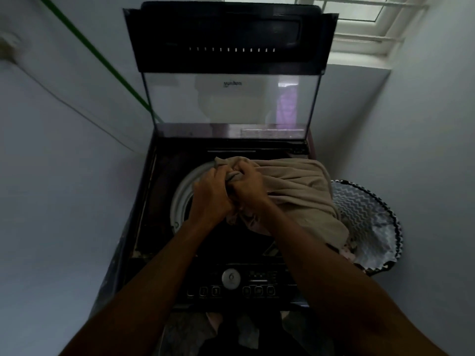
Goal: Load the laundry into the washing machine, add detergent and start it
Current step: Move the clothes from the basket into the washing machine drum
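A dark top-loading washing machine (144,201) stands below me with its glass lid (231,106) folded upright. Its grey drum rim (180,199) shows at the left of the opening. My left hand (210,196) and my right hand (248,187) both grip a bunched beige cloth (295,191) over the drum opening. The cloth trails to the right, across the machine's edge and down towards the laundry basket (372,217). The drum's inside is dark and hidden by my hands.
The control panel (259,281) with a round knob (230,278) and several buttons lies at the machine's front edge. The zigzag-patterned basket stands tight against the right side. Walls close in left and right, and a window (359,19) is behind.
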### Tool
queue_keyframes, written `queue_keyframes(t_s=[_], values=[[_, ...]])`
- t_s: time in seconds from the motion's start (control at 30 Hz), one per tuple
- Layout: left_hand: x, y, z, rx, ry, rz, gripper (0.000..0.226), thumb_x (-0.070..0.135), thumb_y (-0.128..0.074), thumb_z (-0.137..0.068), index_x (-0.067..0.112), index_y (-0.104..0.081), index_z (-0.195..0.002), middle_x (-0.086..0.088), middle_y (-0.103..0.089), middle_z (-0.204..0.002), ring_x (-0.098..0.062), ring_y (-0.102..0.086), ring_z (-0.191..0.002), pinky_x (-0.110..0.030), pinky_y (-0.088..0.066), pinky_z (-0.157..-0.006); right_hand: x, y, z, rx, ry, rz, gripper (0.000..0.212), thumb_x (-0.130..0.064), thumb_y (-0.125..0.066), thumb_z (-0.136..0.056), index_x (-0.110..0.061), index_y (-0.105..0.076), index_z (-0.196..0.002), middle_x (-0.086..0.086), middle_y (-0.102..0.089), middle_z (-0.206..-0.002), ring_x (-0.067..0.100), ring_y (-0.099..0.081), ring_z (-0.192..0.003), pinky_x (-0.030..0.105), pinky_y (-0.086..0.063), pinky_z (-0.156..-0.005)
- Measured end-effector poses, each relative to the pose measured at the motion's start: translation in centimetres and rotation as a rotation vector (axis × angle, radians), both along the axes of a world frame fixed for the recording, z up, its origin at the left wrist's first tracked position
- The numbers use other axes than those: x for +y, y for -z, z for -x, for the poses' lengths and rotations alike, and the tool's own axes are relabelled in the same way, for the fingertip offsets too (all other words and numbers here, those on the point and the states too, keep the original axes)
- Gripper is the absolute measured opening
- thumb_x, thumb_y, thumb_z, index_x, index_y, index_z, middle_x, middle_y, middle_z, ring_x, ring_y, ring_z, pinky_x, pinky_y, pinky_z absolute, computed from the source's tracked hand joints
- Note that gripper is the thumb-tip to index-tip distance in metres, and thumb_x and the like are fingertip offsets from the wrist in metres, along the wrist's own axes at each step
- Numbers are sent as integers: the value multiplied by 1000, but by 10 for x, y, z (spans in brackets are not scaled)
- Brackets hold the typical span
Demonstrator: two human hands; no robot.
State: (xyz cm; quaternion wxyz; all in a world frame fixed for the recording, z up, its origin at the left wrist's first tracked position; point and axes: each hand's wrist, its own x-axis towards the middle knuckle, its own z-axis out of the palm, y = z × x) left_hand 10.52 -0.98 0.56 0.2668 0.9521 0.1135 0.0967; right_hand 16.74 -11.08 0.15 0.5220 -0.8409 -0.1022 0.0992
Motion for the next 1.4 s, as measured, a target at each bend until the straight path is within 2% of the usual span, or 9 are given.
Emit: queue_keyframes(t_s=[0.17, 0.3, 0.47, 0.57, 0.67, 0.83, 1.03, 1.23, 1.4], values=[[25, 3, 29, -39, -143, -70, 54, 37, -71, -74, 21, -53, -122, -5, -56, -112, -26, -55, -103, -40, -42, -86, 37, 9, 15, 130, -145, -113, 14, -8, -59, -83, -13, -47, -77, 1, -56, -71, 12, -52, -65, 35, -46, -59], [27, 17, 35, 112, -98, -128, 70, 39, -74, -69, 21, -46, -131, -9, -52, -118, -29, -53, -107, -43, -45, -90, 35, 20, 21, 199, -202, -19, 11, -12, -56, -86, -6, -55, -95, 16, -64, -90, 22, -58, -78, 47, -51, -75], [12, 33, 25, 337, 6, -148, 65, 46, -64, -80, 26, -45, -139, -10, -45, -127, -31, -46, -118, -44, -42, -99, 9, 34, 21, 348, -207, 132, 25, -9, -57, -87, -5, -56, -112, 10, -64, -100, 25, -63, -91, 39, -55, -81], [2, 37, 16, 373, 89, -170, 53, 43, -61, -84, 32, -51, -135, -8, -46, -123, -30, -43, -117, -44, -42, -98, -7, 44, 16, 357, -237, 213, 34, -16, -63, -80, -8, -57, -113, 10, -67, -102, 27, -65, -93, 45, -56, -82], [-13, 35, 4, 409, 182, -112, 49, 35, -62, -86, 32, -53, -135, -7, -44, -132, -27, -41, -123, -41, -40, -103, -24, 42, 8, 343, -236, 281, 18, -15, -63, -84, -7, -57, -98, 10, -66, -100, 29, -63, -91, 39, -52, -74], [-44, 28, -23, 328, 260, 62, 46, 30, -60, -88, 25, -54, -133, -3, -45, -134, -22, -46, -121, -33, -37, -101, -57, 36, -19, 114, -10, 363, 24, -18, -62, -78, -13, -61, -101, 10, -61, -106, 29, -58, -101, 40, -49, -86], [-107, 13, -61, 187, 415, 242, 65, 31, -74, -79, 22, -49, -138, -5, -52, -131, -22, -49, -121, -37, -42, -103, -120, 11, -44, -309, 302, 789, 30, -26, -45, -84, -17, -54, -111, 11, -50, -123, 33, -43, -115, 51, -36, -93], [-170, 15, -91, 276, 585, 23, 94, 52, -77, -68, 29, -33, -148, -6, -35, -151, -28, -37, -135, -45, -39, -109, -187, 47, -61, 137, 382, 710, 60, -30, -53, -92, -25, -22, -144, 20, -16, -153, 43, -29, -133, 61, -35, -103], [-192, 27, -106, 394, 648, -175, 117, 52, -81, -67, 25, -10, -156, -12, -6, -162, -36, -21, -144, -50, -31, -113, -202, 64, -61, 205, 398, 511, 50, -44, -35, -98, -26, -20, -144, 20, -30, -143, 44, -44, -124, 54, -43, -100]])
